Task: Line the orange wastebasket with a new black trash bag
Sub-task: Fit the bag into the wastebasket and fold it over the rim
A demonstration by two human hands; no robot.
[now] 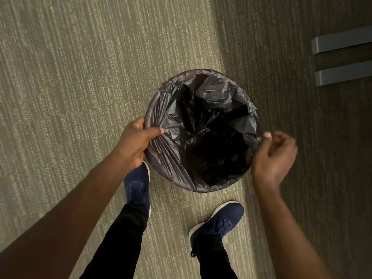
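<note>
A black trash bag (203,125) is stretched over the round rim of the wastebasket on the carpet at mid-frame. The bag covers the basket fully, so none of its orange shows. My left hand (136,140) grips the bag-covered rim on the left side, thumb lying over the plastic. At the basket's right edge is my right hand (274,156), fingers loosely curled and slightly blurred. Whether it touches or pinches the bag I cannot tell. The bag's middle sags in dark crumpled folds.
Striped beige carpet (70,81) lies all around. My two dark blue shoes (137,184) (218,222) stand just below the basket. Two grey metal bars (342,43) of some furniture sit at the upper right, over darker shadowed floor.
</note>
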